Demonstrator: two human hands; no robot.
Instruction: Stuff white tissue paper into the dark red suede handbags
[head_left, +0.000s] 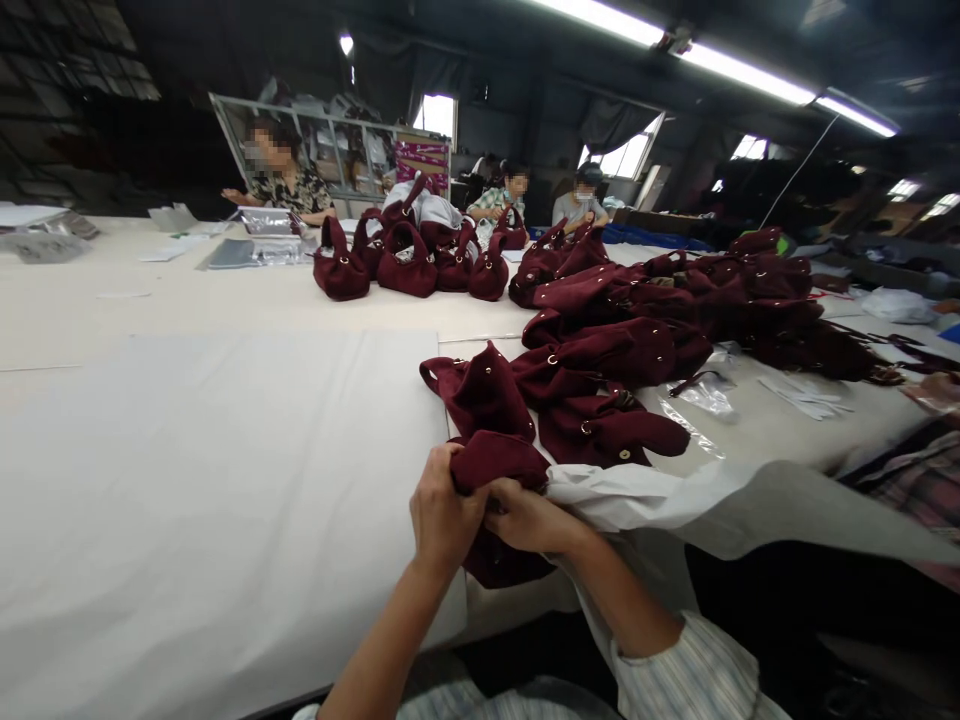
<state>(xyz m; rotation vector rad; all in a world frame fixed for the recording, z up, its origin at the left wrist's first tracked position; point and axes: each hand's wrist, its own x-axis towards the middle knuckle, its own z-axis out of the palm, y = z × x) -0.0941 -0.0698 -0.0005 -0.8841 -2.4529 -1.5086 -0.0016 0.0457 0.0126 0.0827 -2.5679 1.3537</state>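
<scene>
Maroon bag (499, 462) gripped by both hands — bag pile (600, 390) just beyond, white paper (675, 500) beside

Bag (499, 462) at table (225, 450) edge, bag pile (637, 330) behind-right, paper (675, 500) right.

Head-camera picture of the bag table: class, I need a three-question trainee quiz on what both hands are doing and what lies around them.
1. True or false: both hands grip the same dark red bag.
2. What pale material lies at the right hand? A) white paper sheet B) blue cloth C) metal tray
3. Where do the upright, stuffed bags stand: nearer the camera or farther up the table?

Key:
1. True: the left hand and the right hand both clutch the dark red bag at the table edge.
2. A: the white paper sheet spreads rightward from that hand.
3. Farther up: the stuffed bags stand beyond the flat bag pile.
</scene>
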